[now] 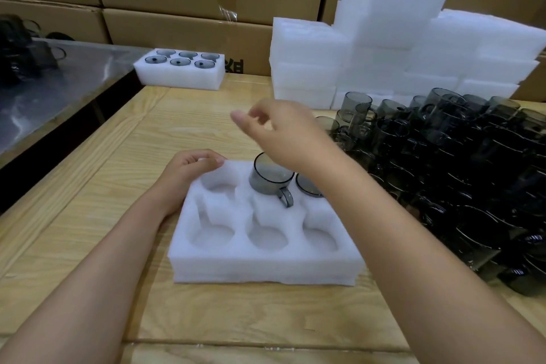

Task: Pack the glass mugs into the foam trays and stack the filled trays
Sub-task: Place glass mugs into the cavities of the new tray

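Observation:
A white foam tray [263,269] with six round pockets lies on the wooden table in front of me. A smoky glass mug [270,178] sits tilted and only partly sunk in the far middle pocket, its handle toward me. Another mug [307,184] sits lower in the far right pocket, partly hidden by my right forearm. My left hand [189,171] grips the tray's far left corner. My right hand [283,130] hovers above the tilted mug, fingers loosely curled, holding nothing.
A big heap of dark glass mugs [461,174] covers the table at the right. Stacks of empty foam trays [384,50] stand behind it. A filled foam tray [178,69] sits at the far left. Cardboard boxes [189,26] line the back; a metal table [44,91] lies left.

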